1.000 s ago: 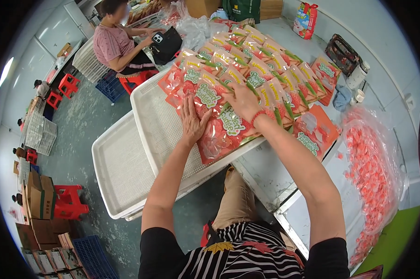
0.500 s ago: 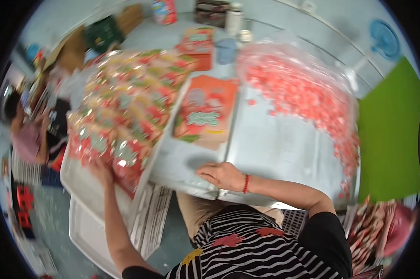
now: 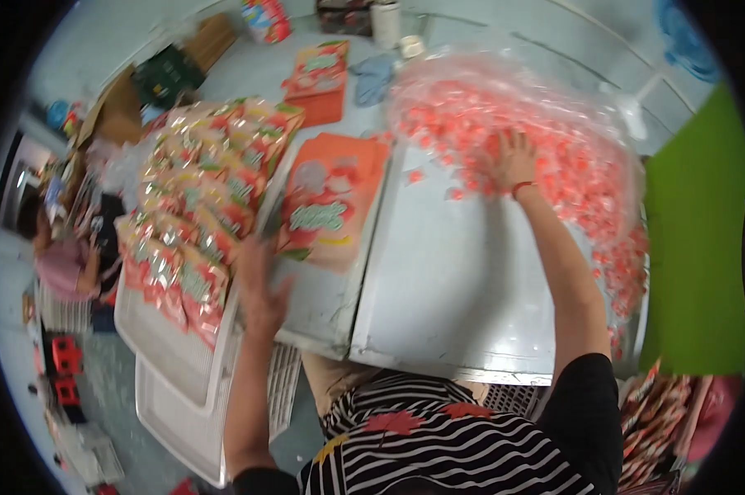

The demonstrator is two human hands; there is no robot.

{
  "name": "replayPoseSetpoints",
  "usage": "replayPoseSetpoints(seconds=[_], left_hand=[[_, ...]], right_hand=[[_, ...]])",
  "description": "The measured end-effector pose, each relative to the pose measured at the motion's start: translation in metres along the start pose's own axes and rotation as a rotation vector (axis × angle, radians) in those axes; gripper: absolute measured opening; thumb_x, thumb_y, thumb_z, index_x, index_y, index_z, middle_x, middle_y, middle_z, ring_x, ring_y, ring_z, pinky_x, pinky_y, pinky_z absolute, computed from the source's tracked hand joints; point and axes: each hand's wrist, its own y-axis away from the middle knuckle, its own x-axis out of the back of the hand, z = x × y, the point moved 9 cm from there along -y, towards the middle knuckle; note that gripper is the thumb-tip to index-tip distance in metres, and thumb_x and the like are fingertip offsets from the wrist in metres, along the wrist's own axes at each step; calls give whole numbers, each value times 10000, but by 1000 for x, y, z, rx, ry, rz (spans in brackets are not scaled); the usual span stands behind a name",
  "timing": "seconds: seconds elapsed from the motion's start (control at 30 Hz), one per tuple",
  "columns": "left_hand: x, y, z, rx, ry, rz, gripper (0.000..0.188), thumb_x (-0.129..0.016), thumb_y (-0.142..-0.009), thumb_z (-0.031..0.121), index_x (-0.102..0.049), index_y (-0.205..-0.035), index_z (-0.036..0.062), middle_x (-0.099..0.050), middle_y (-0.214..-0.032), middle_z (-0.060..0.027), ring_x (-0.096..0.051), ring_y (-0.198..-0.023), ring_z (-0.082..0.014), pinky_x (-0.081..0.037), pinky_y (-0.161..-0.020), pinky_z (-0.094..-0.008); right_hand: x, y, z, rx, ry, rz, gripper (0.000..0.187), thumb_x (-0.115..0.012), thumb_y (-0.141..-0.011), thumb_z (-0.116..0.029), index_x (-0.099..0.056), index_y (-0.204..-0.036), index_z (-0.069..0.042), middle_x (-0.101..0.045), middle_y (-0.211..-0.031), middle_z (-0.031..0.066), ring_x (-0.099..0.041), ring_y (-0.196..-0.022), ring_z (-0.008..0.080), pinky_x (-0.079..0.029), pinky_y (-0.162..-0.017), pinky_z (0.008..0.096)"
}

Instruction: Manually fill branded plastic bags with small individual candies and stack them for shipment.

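Note:
My right hand point(image 3: 514, 162), fingers spread, reaches onto the near edge of a heap of pink wrapped candies point(image 3: 575, 177) on the metal tray table point(image 3: 447, 272). Whether any candy is under its fingers is hidden. My left hand point(image 3: 261, 289) is blurred, its thumb apart from the fingers, and nothing shows in it. It hovers between the filled candy pouches point(image 3: 195, 223) at the left and a stack of flat orange-pink pouches point(image 3: 331, 198). The filled pouches lie piled in a white plastic crate point(image 3: 166, 326).
Clear plastic sheeting point(image 3: 504, 70) edges the candy heap at the back. More flat pouches point(image 3: 319, 87) and a blue cloth point(image 3: 372, 80) lie farther back. A green panel point(image 3: 694, 239) stands at the right. Another white crate point(image 3: 179, 421) sits below the first. A person point(image 3: 63, 256) sits far left.
My right hand has moved from the table's front edge up and right to the candies. My left hand has left the filled pouches and moved right. The view has shifted slightly.

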Motion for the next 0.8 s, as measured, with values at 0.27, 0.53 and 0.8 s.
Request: replayPoseSetpoints(seconds=[0.27, 0.53, 0.8], left_hand=[[-51, -52, 20, -263, 22, -244, 545, -714, -754, 199, -503, -1220, 12, -492, -1295, -154, -441, -1224, -366, -386, -1002, -451], [-61, -35, 11, -330, 47, -309, 529, -703, -750, 233, -525, -1193, 4, -511, -1265, -158, -468, -1200, -350, -417, -984, -420], [-35, -41, 19, -332, 129, -203, 162, -615, -783, 38, -616, -943, 9, -632, -955, -125, -623, -890, -303, -514, -797, -370]], right_hand=[[7, 58, 11, 173, -145, -113, 534, -562, -863, -355, -484, -1296, -50, -499, -1308, 142, -445, -1218, 329, -304, -1049, 497], [25, 109, 39, 263, -118, 21, 558, -559, -880, -321, -426, -1349, -48, -431, -1378, 142, -346, -1311, 337, -243, -1097, 488], [87, 136, -24, 312, -376, 184, 559, -631, -874, -244, -417, -1339, -20, -396, -1405, 159, -307, -1336, 362, -230, -1105, 490]])
